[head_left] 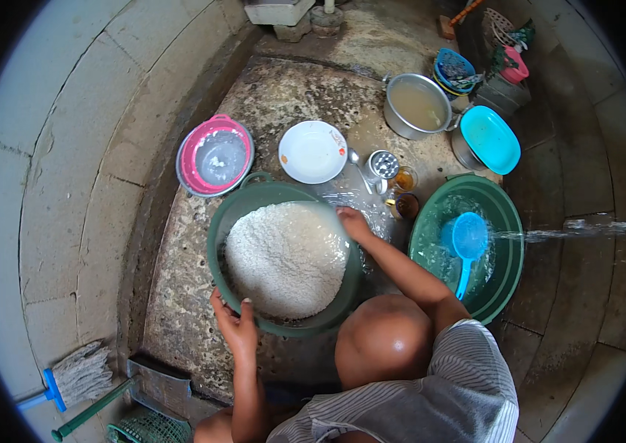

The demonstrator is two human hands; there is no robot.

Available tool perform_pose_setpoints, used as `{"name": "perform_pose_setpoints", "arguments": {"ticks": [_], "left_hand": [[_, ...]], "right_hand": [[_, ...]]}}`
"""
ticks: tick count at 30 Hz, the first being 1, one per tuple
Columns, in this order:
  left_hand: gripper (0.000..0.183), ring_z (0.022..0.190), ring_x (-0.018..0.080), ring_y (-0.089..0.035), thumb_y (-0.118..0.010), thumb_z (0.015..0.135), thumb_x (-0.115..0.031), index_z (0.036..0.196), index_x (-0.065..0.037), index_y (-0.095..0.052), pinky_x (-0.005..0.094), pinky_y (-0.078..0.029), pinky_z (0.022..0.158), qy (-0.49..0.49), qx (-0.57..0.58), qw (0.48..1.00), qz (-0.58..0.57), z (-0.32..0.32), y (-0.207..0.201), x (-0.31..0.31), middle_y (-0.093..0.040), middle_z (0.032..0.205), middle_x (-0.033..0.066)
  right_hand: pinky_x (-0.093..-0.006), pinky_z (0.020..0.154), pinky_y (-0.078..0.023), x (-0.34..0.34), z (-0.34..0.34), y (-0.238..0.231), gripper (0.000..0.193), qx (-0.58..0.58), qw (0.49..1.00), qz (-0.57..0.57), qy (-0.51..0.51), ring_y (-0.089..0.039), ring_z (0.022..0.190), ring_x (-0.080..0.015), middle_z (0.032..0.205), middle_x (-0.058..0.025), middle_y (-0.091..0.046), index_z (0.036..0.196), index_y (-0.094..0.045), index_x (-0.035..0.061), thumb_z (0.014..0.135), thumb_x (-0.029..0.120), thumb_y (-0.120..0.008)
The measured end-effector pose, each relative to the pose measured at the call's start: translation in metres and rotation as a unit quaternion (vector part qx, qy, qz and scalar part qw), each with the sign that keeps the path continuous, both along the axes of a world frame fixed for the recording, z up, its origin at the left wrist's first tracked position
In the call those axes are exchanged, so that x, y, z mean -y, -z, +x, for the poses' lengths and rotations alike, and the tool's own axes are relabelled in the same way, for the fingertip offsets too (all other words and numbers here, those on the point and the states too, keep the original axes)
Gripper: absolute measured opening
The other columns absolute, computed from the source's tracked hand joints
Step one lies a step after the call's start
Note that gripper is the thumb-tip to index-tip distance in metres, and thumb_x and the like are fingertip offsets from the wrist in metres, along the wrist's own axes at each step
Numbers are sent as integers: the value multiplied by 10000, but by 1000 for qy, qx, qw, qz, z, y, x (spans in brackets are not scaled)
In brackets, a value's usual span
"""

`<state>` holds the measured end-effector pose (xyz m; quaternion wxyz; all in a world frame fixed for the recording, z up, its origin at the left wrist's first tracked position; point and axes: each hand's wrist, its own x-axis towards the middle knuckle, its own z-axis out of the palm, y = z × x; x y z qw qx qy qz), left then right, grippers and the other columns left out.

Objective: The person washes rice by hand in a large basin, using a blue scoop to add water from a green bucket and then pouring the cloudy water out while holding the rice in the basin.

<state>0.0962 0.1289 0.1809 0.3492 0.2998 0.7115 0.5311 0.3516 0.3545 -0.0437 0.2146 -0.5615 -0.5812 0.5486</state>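
A large round green basin (222, 284) stands on the ground in front of me, with a heap of white, rice-like grains (283, 258) in it. Cloudy water lies over the grains toward the far right side. My left hand (237, 328) grips the basin's near-left rim, with thumb and fingers apart around the edge. On the opposite side, my right hand (355, 224) is closed at the right rim; its fingertips are partly hidden. Wet, splashed ground shows just beyond that hand.
Right of my knee, a water stream (586, 229) runs into another green basin (508, 288) holding a blue dipper (470, 238). Farther off are a white plate (313, 151), a pink basket (216, 151), a spoon (361, 171), glasses (405, 179) and a metal pot (416, 107). A mop (82, 375) lies lower left.
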Motion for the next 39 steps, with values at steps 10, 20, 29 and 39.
{"name": "perform_pose_setpoints", "arguments": {"ticks": [10,20,29,39], "left_hand": [[358,890,169,-551,-542,818,47,1169,28,-477,272,-417,811,-131,-146,980,-30,-137,111,56,-589,1005,108],[254,708,154,-534,-635,796,-52,1026,-4,-539,266,-437,672,-69,-227,966,-105,-194,150,48,-586,808,87],[485,1084,382,-490,-664,703,-23,1168,-20,-522,452,-366,955,129,-377,916,-36,-85,65,20,-550,1111,211],[647,1282,393,-339,-645,745,-109,1320,25,-380,475,-252,1067,210,-356,909,-53,20,129,-92,-349,1393,242]], "right_hand": [[-452,1051,-266,117,149,-161,356,277,815,416,292,-363,1263,-359,1254,-217,-484,1174,-553,33,830,122,-585],[-229,398,-352,104,250,-69,448,-202,867,-243,385,-386,424,-83,580,28,-458,887,-561,91,862,539,-552],[-229,367,-290,119,142,-197,374,-126,898,-45,420,-353,387,-72,525,26,-402,812,-499,88,861,441,-611],[-225,397,-329,102,12,-250,253,-48,992,11,114,-419,433,-61,576,18,-486,846,-545,69,868,300,-645]]}}
